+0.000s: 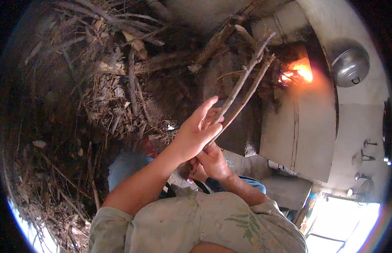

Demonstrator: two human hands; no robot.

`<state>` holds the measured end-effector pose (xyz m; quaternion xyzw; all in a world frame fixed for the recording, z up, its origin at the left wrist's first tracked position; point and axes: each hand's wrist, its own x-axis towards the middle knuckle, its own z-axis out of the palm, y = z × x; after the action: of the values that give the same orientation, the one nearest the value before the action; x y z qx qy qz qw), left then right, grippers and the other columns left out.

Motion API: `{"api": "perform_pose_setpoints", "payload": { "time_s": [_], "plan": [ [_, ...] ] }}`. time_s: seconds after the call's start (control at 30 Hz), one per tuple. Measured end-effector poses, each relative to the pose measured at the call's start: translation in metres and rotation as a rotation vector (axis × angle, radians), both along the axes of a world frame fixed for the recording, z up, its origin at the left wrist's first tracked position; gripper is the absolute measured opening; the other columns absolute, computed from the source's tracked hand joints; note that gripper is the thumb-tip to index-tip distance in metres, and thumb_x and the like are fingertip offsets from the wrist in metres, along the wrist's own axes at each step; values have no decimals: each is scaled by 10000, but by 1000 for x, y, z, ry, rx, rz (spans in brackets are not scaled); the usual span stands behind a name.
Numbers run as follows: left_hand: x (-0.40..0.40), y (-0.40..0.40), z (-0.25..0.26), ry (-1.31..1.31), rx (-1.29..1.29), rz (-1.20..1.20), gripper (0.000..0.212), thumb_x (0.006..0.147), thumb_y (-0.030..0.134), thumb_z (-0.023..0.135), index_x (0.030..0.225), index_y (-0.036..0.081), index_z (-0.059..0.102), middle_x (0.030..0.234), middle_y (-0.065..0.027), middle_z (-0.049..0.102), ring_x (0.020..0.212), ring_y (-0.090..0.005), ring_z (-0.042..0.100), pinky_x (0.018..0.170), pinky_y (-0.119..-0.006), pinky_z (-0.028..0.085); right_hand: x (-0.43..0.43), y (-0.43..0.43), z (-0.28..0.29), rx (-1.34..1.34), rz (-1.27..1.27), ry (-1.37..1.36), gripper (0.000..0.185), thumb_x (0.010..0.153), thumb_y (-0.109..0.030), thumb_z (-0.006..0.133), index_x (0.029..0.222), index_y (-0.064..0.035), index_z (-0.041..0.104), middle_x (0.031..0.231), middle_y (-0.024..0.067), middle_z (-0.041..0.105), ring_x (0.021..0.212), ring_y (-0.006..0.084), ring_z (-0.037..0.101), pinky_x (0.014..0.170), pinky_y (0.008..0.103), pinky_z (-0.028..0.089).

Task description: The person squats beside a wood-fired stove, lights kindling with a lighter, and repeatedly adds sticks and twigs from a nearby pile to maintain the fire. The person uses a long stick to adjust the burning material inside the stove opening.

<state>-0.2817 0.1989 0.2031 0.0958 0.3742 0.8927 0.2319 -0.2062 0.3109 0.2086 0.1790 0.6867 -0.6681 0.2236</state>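
Two long thin wooden sticks (246, 74) slant up and to the right from my hands, their far ends near the fire. My right hand (215, 161) is closed around their lower ends. Above it, my left hand (200, 128) rests against the sticks, its thumb and fingers around one and its index finger raised. A fire (299, 71) burns in the opening of a pale stove (278, 136) to the right of the stick tips.
Dry branches, leaves and twigs (110, 91) lie heaped on the left. Thicker logs (215, 44) lean beside the stove. A rounded metal pot or lid (351, 63) is at the wall beyond the fire. A bright opening (338, 221) is at lower right.
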Motion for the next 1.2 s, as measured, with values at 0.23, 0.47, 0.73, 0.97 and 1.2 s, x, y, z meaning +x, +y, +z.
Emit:
{"api": "perform_pose_setpoints", "payload": {
  "time_s": [0.23,0.47,0.73,0.97,1.2],
  "plan": [
    [-17,-23,-22,115,-301,227,617,811,108,625,1359,90,342,1320,-111,378,1233,-240,389,1015,-388,318,-67,22,29,-281,-357,180,228,937,-252,475,1088,-81,466,853,83,607,555,107,518,435,230,414],
    [-15,-24,-29,74,-327,123,485,793,90,636,1248,61,471,1216,-106,471,1129,-215,478,960,-348,381,-192,86,67,116,-535,440,210,937,-262,482,1029,-74,499,909,100,624,648,129,510,530,237,396],
    [-12,-21,-39,70,-391,84,402,784,85,639,1169,49,528,1134,-89,531,1052,-203,534,921,-335,412,-230,41,77,-241,-640,474,155,924,-180,502,989,-40,502,907,115,593,720,208,552,622,308,473],
    [-11,-13,-48,122,-467,61,366,786,90,638,1138,49,544,1093,-95,552,1000,-199,558,890,-337,435,-316,175,97,-346,-945,606,193,945,-161,417,1053,-3,440,945,159,542,710,249,548,526,313,506],
    [-17,-5,-49,188,-523,-1,357,791,123,632,1126,29,550,1057,-132,573,994,-217,568,869,-335,453,-370,333,98,-178,-1029,510,139,865,-90,385,933,-18,483,820,151,556,672,246,528,524,339,440]
  ]
}}
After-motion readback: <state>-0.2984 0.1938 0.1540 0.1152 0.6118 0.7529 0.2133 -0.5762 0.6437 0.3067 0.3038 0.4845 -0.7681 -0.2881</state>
